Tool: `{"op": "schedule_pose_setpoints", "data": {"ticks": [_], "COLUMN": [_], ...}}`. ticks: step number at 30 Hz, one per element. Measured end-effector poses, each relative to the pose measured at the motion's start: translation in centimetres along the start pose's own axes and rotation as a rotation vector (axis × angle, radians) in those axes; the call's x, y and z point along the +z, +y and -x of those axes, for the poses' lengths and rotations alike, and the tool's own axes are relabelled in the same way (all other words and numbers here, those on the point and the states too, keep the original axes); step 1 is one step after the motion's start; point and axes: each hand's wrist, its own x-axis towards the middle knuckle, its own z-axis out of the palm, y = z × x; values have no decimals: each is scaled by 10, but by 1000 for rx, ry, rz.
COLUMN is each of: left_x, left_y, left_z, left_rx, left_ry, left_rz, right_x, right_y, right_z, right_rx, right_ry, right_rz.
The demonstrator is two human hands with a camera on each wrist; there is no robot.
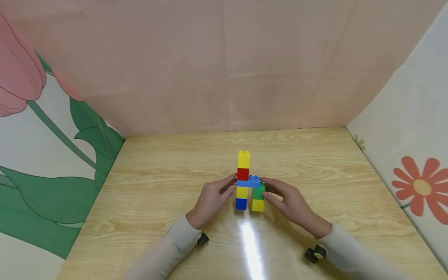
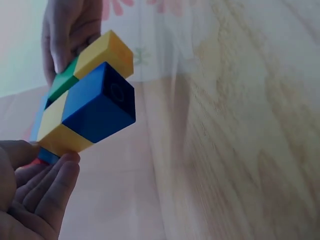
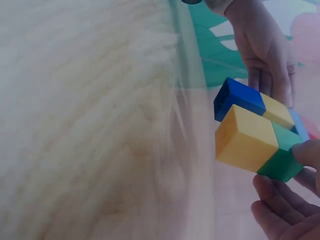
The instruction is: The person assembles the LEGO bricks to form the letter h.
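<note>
A joined toy-brick structure stands upright between the two hands, lifted off the table. Its left column has a yellow brick (image 1: 244, 160) on top, then a red brick (image 1: 243, 174), a long light-blue brick (image 1: 246, 184), another yellow brick (image 2: 62, 137) and a dark blue brick (image 2: 100, 105). Under the light-blue brick's right end hangs a green brick (image 3: 281, 155) with a yellow brick (image 3: 245, 140) beneath it. My left hand (image 1: 210, 200) pinches the left column near the lower yellow brick. The green brick is held between thumb and fingers of my right hand (image 1: 292, 200).
The wood-grain table (image 1: 157, 167) spreads below and around the hands. A pink cloth wall (image 1: 224, 77) rises behind it, with flower-printed panels on the left (image 1: 49, 147) and right (image 1: 413, 136). Small black devices sit at both wrists.
</note>
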Motion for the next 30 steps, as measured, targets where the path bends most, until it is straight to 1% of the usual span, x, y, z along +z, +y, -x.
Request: {"op": "schedule_pose_setpoints", "data": {"ticks": [3,6,10,12,14,18,21,25,27,30], "left_x": [0,0,0,0,1,1,3,6,8,9], "left_y": [-4,-10,-17,-22,-26,-30,-34,-41,-44,-47], "left_z": [-6,-14,-26,-31,-34,-38,-39,-42,-43,-44], "left_rx": [-31,-65,-152,-200,-233,-281,-303,-289,-284,-296], "left_ry": [0,-22,-68,-91,-114,-162,-185,-186,-186,-196], "left_rz": [-16,20,76,84,80,125,154,150,147,133], "right_x": [-1,-1,0,1,2,3,4,6,6,6], "right_y": [1,3,10,15,20,26,30,34,35,36], "right_z": [-7,-15,-25,-29,-34,-43,-48,-53,-55,-58], "right_rx": [51,75,111,150,188,267,299,302,296,303], "right_ry": [-33,-49,-75,-96,-116,-170,-205,-229,-238,-255], "right_rz": [-27,-25,-9,-17,-35,-81,-98,-86,-61,-12]}}
